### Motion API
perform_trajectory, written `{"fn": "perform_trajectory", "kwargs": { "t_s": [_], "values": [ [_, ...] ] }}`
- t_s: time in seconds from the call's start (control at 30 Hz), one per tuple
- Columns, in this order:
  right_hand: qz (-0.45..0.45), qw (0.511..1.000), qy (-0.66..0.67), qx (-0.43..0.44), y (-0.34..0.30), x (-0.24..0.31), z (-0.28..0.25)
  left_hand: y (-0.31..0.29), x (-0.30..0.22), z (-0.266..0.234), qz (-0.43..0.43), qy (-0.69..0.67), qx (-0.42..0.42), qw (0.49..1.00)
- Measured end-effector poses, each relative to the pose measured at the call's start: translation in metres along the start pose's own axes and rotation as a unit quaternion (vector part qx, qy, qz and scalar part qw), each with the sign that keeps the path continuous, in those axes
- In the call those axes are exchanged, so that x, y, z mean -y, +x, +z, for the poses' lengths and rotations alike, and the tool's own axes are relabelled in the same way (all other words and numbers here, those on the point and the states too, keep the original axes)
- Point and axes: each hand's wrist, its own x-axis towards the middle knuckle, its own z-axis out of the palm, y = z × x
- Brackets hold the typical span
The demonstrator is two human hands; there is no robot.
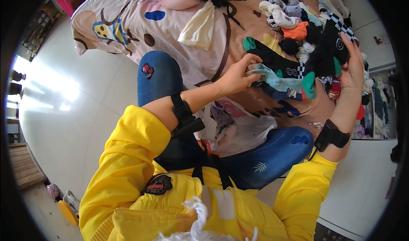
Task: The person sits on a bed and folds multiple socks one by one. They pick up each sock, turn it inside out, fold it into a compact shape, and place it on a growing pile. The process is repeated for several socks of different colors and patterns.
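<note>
My left hand [239,74] pinches the end of a light blue sock [279,79], thumb and fingers closed around it. Beside it on the bed lies a black sock [272,57] with a green toe and a checkered cuff; a dark sock with a green and red end [307,86] touches the blue one. My right hand [352,66] is at a second black sock [330,49], also with a checkered band and green patch. Its long fingers lie along the sock's right edge, and its thumb is hidden behind the cloth.
Beyond my hands, a heap of mixed socks [294,21] covers the bed's patterned sheet [170,40]. A cream cloth [199,25] lies farther left. A clear plastic bag [251,130] with cloth inside sits between my knees. An open cabinet with clothes [383,104] stands right.
</note>
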Motion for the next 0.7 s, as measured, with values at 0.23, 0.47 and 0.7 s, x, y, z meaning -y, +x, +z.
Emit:
{"fn": "perform_trajectory", "kwargs": {
  "t_s": [0.23, 0.47, 0.7],
  "values": [
    [-0.009, 0.997, 0.044, 0.062, -0.012, -0.012, 0.004, -0.004, -0.007, -0.003, -0.015, -0.001, 0.071, 0.997],
    [0.037, 0.976, 0.213, 0.034, 0.004, -0.022, -0.007, -0.007, -0.013, -0.003, -0.112, -0.056, 0.139, 0.982],
    [0.129, 0.984, 0.035, 0.12, -0.021, -0.114, -0.019, -0.004, -0.014, -0.008, -0.148, -0.03, 0.069, 0.986]
  ]
}}
